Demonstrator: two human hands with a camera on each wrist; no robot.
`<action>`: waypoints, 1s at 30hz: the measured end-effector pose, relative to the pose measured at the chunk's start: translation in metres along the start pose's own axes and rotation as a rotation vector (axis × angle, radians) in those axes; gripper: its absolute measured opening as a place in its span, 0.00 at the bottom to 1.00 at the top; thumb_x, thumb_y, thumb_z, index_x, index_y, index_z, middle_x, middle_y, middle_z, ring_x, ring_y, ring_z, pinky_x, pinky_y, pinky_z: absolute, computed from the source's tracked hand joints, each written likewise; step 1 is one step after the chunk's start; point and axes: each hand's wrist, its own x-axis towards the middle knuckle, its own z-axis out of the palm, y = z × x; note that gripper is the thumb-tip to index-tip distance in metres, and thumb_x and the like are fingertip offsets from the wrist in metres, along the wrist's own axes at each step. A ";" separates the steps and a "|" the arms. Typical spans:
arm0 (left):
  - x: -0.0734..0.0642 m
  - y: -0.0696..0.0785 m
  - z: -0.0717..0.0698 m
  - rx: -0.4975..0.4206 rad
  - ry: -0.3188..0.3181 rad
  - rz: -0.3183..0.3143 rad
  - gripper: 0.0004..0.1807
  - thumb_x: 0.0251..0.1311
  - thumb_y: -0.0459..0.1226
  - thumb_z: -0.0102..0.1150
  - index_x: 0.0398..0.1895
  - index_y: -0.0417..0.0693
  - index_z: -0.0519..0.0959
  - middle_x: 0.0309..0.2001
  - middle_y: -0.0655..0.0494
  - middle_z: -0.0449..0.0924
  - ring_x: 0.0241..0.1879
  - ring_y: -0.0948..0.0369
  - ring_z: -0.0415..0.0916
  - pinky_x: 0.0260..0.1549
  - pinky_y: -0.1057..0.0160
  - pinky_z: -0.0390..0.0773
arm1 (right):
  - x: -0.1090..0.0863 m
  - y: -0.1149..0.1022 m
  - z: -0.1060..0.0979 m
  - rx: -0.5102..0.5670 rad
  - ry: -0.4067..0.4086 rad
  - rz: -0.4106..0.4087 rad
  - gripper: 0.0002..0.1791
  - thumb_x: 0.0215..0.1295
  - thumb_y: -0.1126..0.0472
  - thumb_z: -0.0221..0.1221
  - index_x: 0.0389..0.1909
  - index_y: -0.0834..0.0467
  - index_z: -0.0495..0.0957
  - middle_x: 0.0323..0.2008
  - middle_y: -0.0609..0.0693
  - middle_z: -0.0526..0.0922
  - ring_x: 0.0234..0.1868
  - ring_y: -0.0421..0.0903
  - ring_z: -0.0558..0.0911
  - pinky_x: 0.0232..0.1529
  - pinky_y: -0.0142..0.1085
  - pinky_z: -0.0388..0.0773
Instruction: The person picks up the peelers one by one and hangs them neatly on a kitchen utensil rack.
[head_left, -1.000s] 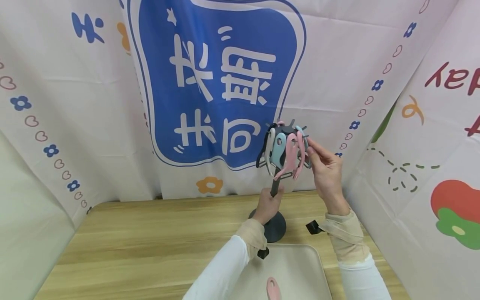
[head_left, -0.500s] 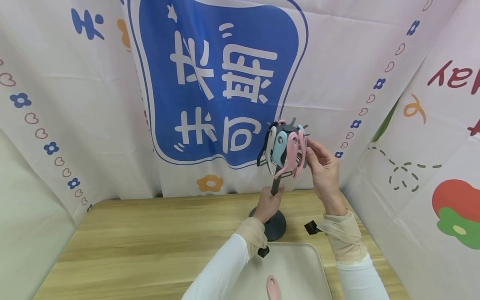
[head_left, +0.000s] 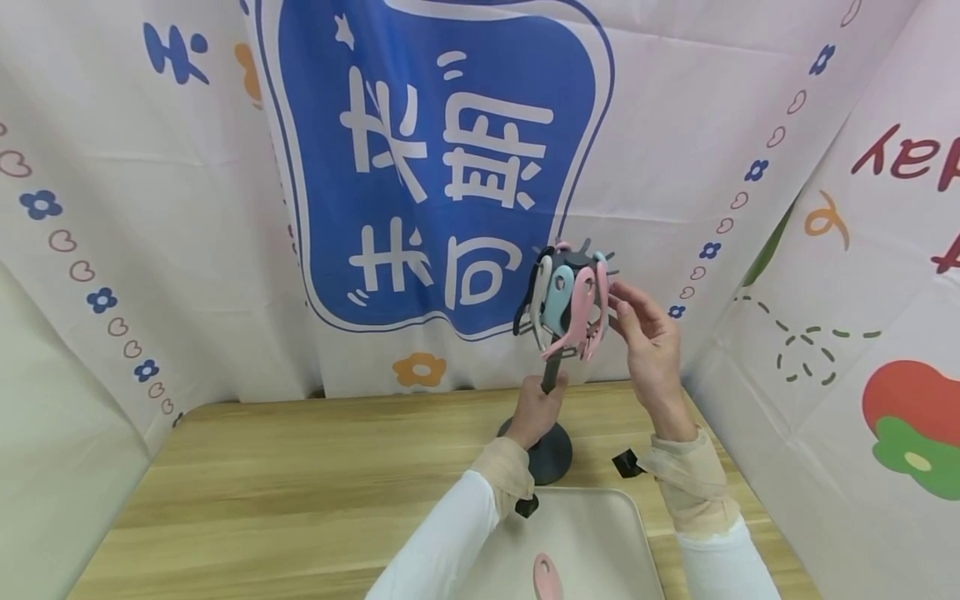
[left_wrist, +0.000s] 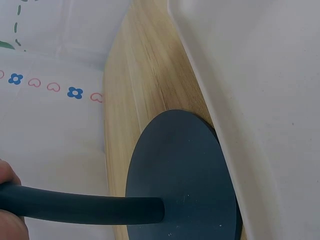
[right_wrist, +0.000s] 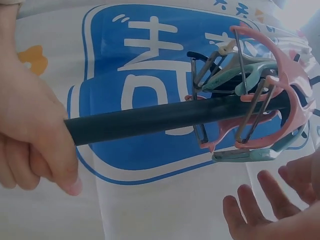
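Several Y-shaped peelers hang from the prongs of a dark stand: pink (head_left: 581, 304), light blue (head_left: 557, 300), white (head_left: 542, 292) and black (head_left: 522, 308) ones. My left hand (head_left: 537, 410) grips the stand's pole (right_wrist: 145, 122) below them, fingers wrapped round it. The stand's round base (left_wrist: 175, 165) is tilted beside the tray. To the right of the peelers my right hand (head_left: 654, 350) is raised, fingers loosely bent. In the right wrist view, a gap shows between its fingertips and the nearest light blue peeler (right_wrist: 245, 155), and nothing is in it.
A beige tray (head_left: 615, 521) lies on the wooden table (head_left: 300, 483) at the front, holding a pink-handled utensil (head_left: 547, 575) cut off by the frame. Printed cloth (head_left: 675, 125) hangs behind and on the right. A small black cube (head_left: 627, 463) sits by the right wrist.
My right hand's fingers have drawn back slightly from the peelers at the right side of the stand. The front pink peelers have shifted a little. My left hand keeps its grip.
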 end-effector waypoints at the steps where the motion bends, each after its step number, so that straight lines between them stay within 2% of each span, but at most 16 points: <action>1: 0.000 0.001 0.000 -0.002 0.000 -0.005 0.32 0.84 0.45 0.51 0.13 0.51 0.61 0.11 0.65 0.57 0.11 0.66 0.51 0.13 0.67 0.54 | -0.002 0.001 -0.001 -0.025 -0.002 -0.005 0.21 0.85 0.62 0.52 0.69 0.69 0.74 0.63 0.49 0.83 0.64 0.42 0.83 0.63 0.34 0.81; 6: -0.001 0.002 0.000 -0.003 -0.001 -0.014 0.32 0.84 0.45 0.51 0.13 0.51 0.61 0.11 0.66 0.57 0.11 0.66 0.52 0.14 0.67 0.55 | -0.022 0.004 -0.007 -0.155 -0.039 -0.007 0.22 0.85 0.65 0.50 0.72 0.69 0.69 0.67 0.61 0.77 0.65 0.47 0.81 0.63 0.29 0.79; 9: -0.001 0.001 0.000 0.002 0.000 -0.011 0.32 0.83 0.47 0.51 0.13 0.52 0.61 0.11 0.66 0.56 0.12 0.66 0.51 0.14 0.67 0.54 | -0.038 0.006 -0.009 -0.197 -0.068 0.007 0.22 0.84 0.66 0.51 0.72 0.70 0.69 0.66 0.62 0.77 0.64 0.47 0.80 0.63 0.26 0.77; 15: 0.000 -0.001 0.000 0.001 -0.003 0.002 0.32 0.83 0.48 0.51 0.14 0.52 0.61 0.11 0.66 0.57 0.12 0.66 0.51 0.13 0.67 0.55 | -0.074 0.010 -0.011 -0.235 -0.097 0.050 0.20 0.81 0.70 0.54 0.69 0.71 0.70 0.63 0.58 0.79 0.60 0.40 0.82 0.62 0.24 0.76; 19: 0.000 -0.003 -0.001 0.003 0.002 0.004 0.32 0.83 0.49 0.51 0.13 0.53 0.62 0.11 0.66 0.58 0.11 0.66 0.52 0.13 0.67 0.55 | -0.096 0.013 -0.009 -0.256 -0.116 0.029 0.17 0.76 0.75 0.58 0.62 0.72 0.75 0.58 0.57 0.81 0.56 0.37 0.83 0.58 0.25 0.79; 25: 0.001 -0.002 0.000 0.020 0.005 -0.008 0.31 0.83 0.48 0.51 0.14 0.53 0.63 0.12 0.65 0.59 0.12 0.66 0.54 0.14 0.66 0.56 | -0.132 0.019 -0.007 -0.351 -0.145 -0.041 0.14 0.69 0.78 0.63 0.55 0.70 0.80 0.50 0.57 0.86 0.49 0.41 0.85 0.50 0.26 0.82; 28: 0.001 -0.001 0.000 0.028 0.014 -0.012 0.31 0.83 0.46 0.51 0.13 0.54 0.62 0.12 0.66 0.58 0.12 0.66 0.54 0.14 0.67 0.55 | -0.148 0.021 -0.005 -0.413 -0.194 -0.060 0.15 0.67 0.78 0.65 0.53 0.67 0.82 0.48 0.54 0.87 0.46 0.43 0.86 0.48 0.30 0.84; 30: 0.001 0.000 0.000 0.029 0.019 -0.010 0.32 0.83 0.45 0.52 0.13 0.53 0.62 0.11 0.66 0.58 0.12 0.67 0.53 0.15 0.67 0.55 | -0.158 0.021 -0.005 -0.459 -0.245 -0.041 0.15 0.67 0.76 0.66 0.52 0.63 0.83 0.47 0.51 0.87 0.45 0.43 0.86 0.46 0.34 0.86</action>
